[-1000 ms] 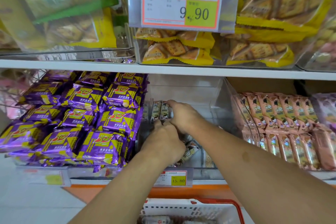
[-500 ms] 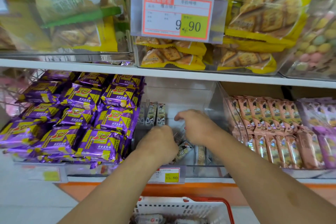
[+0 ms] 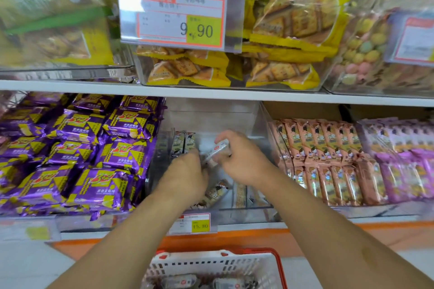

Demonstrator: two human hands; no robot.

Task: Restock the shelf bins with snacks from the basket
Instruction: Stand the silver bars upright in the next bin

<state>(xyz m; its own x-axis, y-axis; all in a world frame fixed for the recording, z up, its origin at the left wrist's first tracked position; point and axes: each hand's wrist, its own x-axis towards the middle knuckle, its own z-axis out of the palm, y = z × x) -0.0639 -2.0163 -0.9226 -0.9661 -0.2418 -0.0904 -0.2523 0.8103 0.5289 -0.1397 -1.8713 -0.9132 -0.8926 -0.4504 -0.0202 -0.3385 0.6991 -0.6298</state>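
Both hands reach into the clear middle shelf bin [image 3: 264, 129]. My right hand [image 3: 244, 159] grips a small white-backed snack packet [image 3: 217, 149], tilted, near the bin's centre. My left hand [image 3: 185, 177] is curled low beside it with fingers hidden among packets; I cannot tell what it holds. Two grey-brown snack packets [image 3: 183, 142] stand upright at the bin's back left. Another packet [image 3: 217, 191] lies flat near the front. The white basket with a red rim [image 3: 279, 265] sits below, with more packets [image 3: 178, 281] inside.
Purple snack packs [image 3: 77, 148] fill the bin on the left. Pink packets [image 3: 324, 157] stand in rows on the right, lilac ones [image 3: 404, 159] beyond. The upper shelf holds yellow cracker bags [image 3: 281, 73] behind a price tag [image 3: 180, 17]. A small price label [image 3: 192, 224] fronts the middle bin.
My right hand left the upright packets at the back, dropped toward the bin's middle and now holds a packet up. The left hand stayed low. The view tilted down, showing more basket.
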